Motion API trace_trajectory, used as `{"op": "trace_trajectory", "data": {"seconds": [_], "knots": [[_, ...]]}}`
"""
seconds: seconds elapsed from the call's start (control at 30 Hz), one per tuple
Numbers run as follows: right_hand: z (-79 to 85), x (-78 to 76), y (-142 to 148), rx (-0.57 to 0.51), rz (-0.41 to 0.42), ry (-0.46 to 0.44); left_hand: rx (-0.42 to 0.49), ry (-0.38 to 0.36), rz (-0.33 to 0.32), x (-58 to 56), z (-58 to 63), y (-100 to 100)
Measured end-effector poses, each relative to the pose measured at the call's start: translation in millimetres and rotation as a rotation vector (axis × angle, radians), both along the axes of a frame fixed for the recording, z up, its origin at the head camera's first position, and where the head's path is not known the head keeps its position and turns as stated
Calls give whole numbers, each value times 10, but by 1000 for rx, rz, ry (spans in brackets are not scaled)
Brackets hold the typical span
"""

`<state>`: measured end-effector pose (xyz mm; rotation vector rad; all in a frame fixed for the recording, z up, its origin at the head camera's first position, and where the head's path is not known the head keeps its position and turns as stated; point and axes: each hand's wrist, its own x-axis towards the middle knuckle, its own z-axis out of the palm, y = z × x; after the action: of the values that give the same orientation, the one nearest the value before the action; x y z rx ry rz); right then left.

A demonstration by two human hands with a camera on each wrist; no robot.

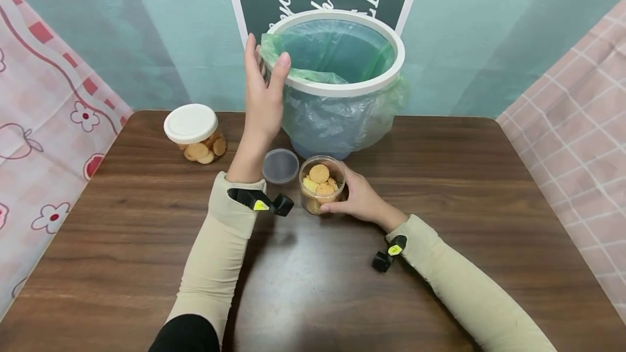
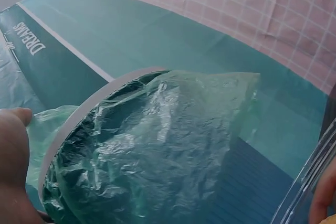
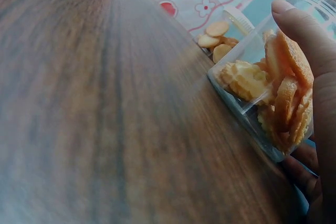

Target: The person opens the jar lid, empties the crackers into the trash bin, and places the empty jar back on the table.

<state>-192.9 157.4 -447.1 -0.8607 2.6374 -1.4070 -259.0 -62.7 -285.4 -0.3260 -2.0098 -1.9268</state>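
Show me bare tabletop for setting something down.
Free: table right of the bin, beyond the right sleeve; left of the left sleeve, in front of the capped jar. Crowded: around bin, clear lid, open jar and right hand.

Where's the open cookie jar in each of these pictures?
Head: the open cookie jar is near the middle, just below the bin.
Left wrist: only part of its clear side shows, in the bottom right corner.
Right wrist: it takes up much of the right side, cookies showing through.
Shared landmark: the right hand, at the jar in all three.
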Motion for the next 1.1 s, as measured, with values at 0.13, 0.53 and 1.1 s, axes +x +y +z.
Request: {"op": "trace_trajectory", "data": {"seconds": [0.13,0.53,1.1], "knots": [[6,-4,-12,2,4,-10,-5,-14,6,-3,-28,5],[4,10,-8,19,-13,-10,-7,69,-4,115,88,33],[17,35,4,12,-17,-5,-154,-11,68,11,-69,-24]]}}
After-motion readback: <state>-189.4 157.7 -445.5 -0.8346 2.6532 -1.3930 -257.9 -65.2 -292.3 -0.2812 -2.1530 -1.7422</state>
